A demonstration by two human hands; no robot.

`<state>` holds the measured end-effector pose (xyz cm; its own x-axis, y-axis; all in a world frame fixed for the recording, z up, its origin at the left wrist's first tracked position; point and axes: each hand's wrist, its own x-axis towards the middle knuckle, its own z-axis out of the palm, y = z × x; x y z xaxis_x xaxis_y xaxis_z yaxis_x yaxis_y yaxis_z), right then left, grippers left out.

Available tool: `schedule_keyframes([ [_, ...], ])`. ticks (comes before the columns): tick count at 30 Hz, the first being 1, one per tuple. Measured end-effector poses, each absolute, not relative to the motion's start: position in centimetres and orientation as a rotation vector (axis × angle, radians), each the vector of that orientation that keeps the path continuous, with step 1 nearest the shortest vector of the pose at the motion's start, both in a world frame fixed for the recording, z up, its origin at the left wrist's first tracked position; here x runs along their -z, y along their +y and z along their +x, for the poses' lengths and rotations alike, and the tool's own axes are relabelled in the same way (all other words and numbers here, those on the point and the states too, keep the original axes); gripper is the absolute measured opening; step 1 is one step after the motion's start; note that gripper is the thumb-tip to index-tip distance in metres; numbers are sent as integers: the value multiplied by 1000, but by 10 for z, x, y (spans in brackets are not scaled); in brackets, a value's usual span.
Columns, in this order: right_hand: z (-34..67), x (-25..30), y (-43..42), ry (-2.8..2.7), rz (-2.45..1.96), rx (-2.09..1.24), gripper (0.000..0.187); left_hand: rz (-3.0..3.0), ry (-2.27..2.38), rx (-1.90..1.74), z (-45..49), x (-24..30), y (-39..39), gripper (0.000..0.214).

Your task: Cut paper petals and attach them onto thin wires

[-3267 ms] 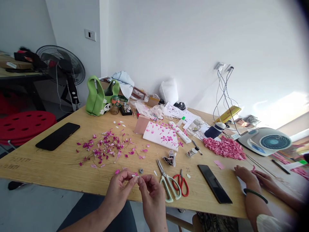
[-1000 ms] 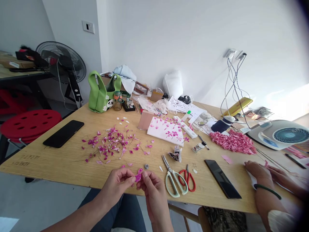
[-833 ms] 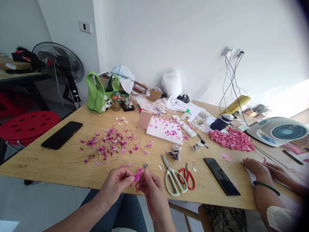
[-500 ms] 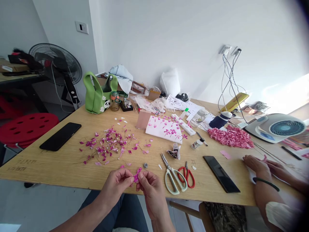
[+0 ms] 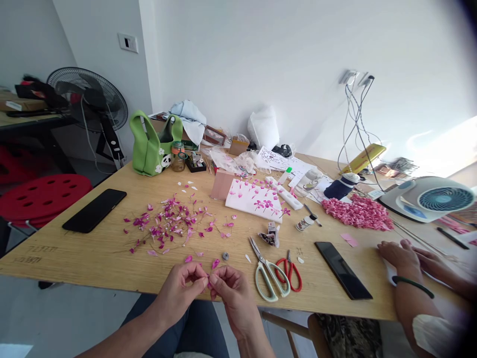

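At the table's front edge my left hand (image 5: 182,288) and my right hand (image 5: 234,296) meet, thumbs and fingertips pinched together. Between them shows a small bit of a magenta petal flower (image 5: 208,285), mostly covered by the fingers. Just beyond the fingertips lie loose petals (image 5: 215,263) and a small grey spool (image 5: 225,256). Farther off spreads a pile of magenta petals on thin stems (image 5: 171,221). To the right of my right hand are white-handled scissors (image 5: 266,273), overlapping red-handled pliers (image 5: 290,273).
A phone (image 5: 95,211) lies on the left, another phone (image 5: 343,268) on the right. A white block with pink flowers (image 5: 255,199) stands mid-table near a small bottle (image 5: 306,222). At far right are a co-worker's hands (image 5: 400,256), beyond them a pink heap (image 5: 357,211).
My fingertips have drawn closer together, and less of the magenta flower shows between them. A petal now shows on the table just beyond them. The co-worker's hands shifted slightly.
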<state>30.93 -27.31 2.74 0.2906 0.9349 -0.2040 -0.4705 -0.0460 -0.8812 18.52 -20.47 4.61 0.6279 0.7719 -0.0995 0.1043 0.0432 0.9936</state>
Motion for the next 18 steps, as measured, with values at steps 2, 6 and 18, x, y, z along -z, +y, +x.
schedule_keyframes([
  [2,307,-27,-273,-548,-1079,-1207,28,1490,801,-612,184,-47,-205,19],
  [6,306,-23,-275,-518,-1062,-1253,28,1468,752,-566,183,-48,-204,19],
  [18,316,-24,-276,-573,-1101,-1357,26,1528,751,-487,182,-51,-204,13],
])
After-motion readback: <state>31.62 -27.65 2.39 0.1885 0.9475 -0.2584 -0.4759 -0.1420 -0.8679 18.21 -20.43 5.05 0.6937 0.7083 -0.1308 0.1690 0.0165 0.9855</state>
